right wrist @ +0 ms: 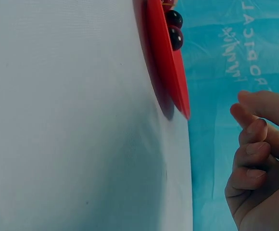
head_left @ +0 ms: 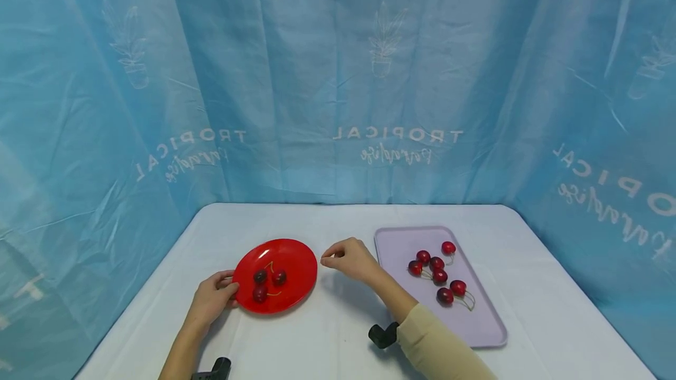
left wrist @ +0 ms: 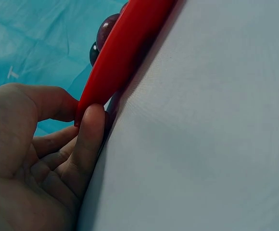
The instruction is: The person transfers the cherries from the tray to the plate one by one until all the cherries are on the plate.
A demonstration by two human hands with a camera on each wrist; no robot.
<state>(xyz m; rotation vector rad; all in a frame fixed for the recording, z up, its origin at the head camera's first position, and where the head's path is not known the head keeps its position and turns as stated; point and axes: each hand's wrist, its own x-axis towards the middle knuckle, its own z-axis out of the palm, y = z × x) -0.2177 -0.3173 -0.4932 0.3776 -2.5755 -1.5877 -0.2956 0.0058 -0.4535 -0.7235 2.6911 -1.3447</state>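
Note:
My left hand point(head_left: 210, 298) pinches the left rim of a red plate point(head_left: 301, 257), its thumb on one side of the rim and fingers on the other in the left wrist view. On the plate lie three dark red cherries point(head_left: 279, 277), some with stems showing. Just off the plate's right edge, my right hand point(head_left: 351, 258) hovers above the table. Its fingers are curled, with thumb and index tips close together, and nothing shows between them in the right wrist view. Several more cherries point(head_left: 440, 276) lie on a pale purple tray point(head_left: 404, 239) to the right.
A white cloth point(head_left: 338, 339) covers the table. Blue printed curtains point(head_left: 338, 75) enclose the back and both sides. A dark wrist-worn device point(head_left: 383, 336) sits at my right wrist, and another point(head_left: 213, 370) at the left. My right forearm passes over the tray's near-left side.

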